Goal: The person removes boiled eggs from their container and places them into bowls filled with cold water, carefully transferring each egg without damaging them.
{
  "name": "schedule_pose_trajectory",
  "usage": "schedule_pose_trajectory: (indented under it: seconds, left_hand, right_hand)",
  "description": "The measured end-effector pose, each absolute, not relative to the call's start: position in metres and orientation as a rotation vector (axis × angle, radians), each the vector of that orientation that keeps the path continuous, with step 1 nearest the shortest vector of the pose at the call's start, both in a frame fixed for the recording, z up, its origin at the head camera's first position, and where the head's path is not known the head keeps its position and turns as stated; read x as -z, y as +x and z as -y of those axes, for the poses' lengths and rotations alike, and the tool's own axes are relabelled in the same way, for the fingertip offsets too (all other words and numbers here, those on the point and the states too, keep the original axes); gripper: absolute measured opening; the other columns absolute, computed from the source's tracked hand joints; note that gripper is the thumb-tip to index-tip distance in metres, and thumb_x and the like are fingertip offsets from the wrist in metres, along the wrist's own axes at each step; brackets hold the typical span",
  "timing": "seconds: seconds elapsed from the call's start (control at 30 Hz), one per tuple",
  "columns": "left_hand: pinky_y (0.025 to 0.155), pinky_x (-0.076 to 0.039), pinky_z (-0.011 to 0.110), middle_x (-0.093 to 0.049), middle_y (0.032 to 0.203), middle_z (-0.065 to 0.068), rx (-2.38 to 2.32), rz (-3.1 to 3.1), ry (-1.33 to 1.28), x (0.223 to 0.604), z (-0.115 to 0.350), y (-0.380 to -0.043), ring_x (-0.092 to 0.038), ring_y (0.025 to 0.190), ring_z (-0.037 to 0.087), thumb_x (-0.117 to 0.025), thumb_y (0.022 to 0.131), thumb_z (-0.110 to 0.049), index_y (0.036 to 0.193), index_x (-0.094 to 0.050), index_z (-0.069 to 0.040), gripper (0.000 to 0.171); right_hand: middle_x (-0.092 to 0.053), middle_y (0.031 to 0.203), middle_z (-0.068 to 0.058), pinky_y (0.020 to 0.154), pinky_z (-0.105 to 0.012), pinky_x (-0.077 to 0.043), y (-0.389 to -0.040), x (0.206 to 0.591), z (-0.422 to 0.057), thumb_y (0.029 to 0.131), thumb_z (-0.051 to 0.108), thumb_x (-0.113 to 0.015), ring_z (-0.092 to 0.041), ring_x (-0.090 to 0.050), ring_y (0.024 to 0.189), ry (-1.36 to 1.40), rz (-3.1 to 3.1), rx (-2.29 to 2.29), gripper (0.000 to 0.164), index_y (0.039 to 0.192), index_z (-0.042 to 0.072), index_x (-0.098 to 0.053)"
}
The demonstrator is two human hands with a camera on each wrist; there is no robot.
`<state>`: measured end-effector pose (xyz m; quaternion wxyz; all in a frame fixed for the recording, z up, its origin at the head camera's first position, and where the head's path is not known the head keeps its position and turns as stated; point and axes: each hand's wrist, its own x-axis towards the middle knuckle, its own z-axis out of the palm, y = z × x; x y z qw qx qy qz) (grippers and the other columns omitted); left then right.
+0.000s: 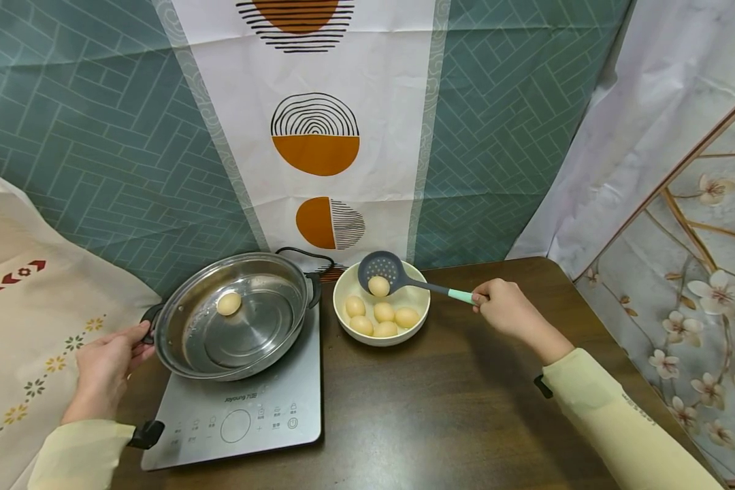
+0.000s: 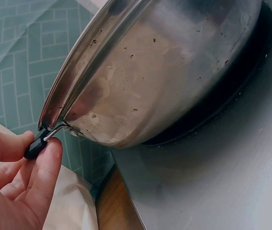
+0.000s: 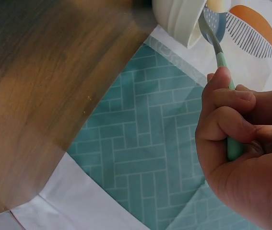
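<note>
On the left, my left hand (image 1: 109,364) pinches the black side handle (image 2: 36,147) of a steel pot (image 1: 245,371) between thumb and fingers. One egg (image 1: 229,303) lies in the pot, toward its left side. My right hand (image 1: 507,307) grips the mint-green end of a skimmer (image 1: 431,287), fingers curled round it in the right wrist view. The grey perforated head is over the back of a cream bowl (image 1: 384,342) and carries an egg (image 1: 378,286). Several more eggs (image 1: 384,312) rest in the bowl below; whether the skimmer touches the bowl I cannot tell.
An induction cooker (image 1: 263,425) with touch controls is under the pot, on a brown wooden table (image 1: 429,408). Behind the pot runs a black cord (image 1: 309,252). Patterned cloth (image 1: 496,170) hangs along the back, and a flowered panel (image 1: 692,320) stands at the right.
</note>
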<state>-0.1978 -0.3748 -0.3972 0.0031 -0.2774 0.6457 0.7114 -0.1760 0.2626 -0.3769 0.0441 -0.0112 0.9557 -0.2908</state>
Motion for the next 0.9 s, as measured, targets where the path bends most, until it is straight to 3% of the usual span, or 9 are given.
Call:
schedule_pose_trajectory:
  seconds: [0.63,0.9]
  left_hand:
    - [0.06,-0.06,0.028,-0.068,0.067,-0.003,-2.231,-2.025,-0.882,0.397,0.374,-0.198,-0.068,0.058,0.014,-0.077,0.078,-0.021,0.076,-0.075,-0.022,0.003]
    - [0.061,-0.06,0.029,-0.069,0.067,-0.003,-2.251,-2.028,-0.839,0.396,0.374,-0.197,-0.069,0.058,0.013,-0.073,0.082,-0.019,0.074,-0.075,-0.021,0.008]
  right_hand:
    - [-0.065,0.079,-0.005,0.051,-0.024,-0.041,-0.177,0.386,-0.262,0.095,0.011,-0.049,-0.016,-0.05,0.063,-0.042,-2.99,0.785,0.02,0.087,0.008,-0.067]
    - [-0.061,0.073,-0.001,0.049,-0.024,-0.039,-0.175,0.388,-0.259,0.094,0.012,-0.05,-0.015,-0.048,0.06,-0.059,-3.041,0.738,0.02,0.083,0.011,-0.066]
